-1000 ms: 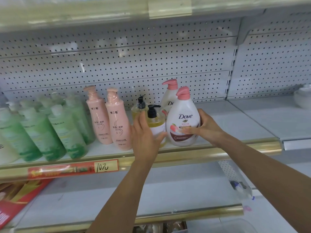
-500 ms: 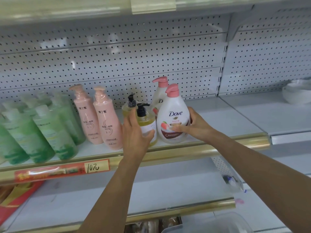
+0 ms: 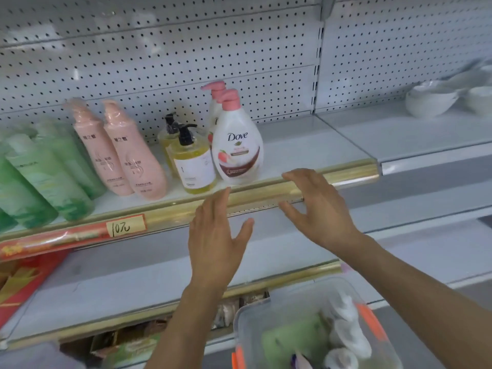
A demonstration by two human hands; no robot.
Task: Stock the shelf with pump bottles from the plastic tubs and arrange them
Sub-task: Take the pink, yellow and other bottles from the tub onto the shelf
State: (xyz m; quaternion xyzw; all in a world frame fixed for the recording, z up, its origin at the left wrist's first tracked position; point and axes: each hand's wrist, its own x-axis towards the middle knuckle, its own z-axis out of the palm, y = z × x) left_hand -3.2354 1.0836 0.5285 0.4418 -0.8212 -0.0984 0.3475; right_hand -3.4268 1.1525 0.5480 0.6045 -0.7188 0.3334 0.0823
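A white Dove pump bottle [image 3: 238,150] with a pink cap stands at the shelf's front, a second one close behind it. Left of it stand two yellow pump bottles [image 3: 193,163] with black pumps, two pink bottles [image 3: 133,155] and several green bottles [image 3: 45,177]. My left hand [image 3: 215,233] hovers in front of the gold shelf rail [image 3: 346,171], fingers straight, holding nothing. My right hand [image 3: 316,206] is spread open just below the rail, also holding nothing. A clear plastic tub [image 3: 266,310] with more bottles sits at the bottom right.
The shelf [image 3: 306,147] right of the Dove bottles is bare. White bowls [image 3: 431,101] sit on the neighbouring shelf at the far right. A red strip with a "10" price tag [image 3: 125,227] runs along the rail. A lower shelf [image 3: 133,270] lies below.
Both hands have let go of the yellow and Dove bottles and drawn back below the rail. The view has dropped, bringing the plastic tub into sight.
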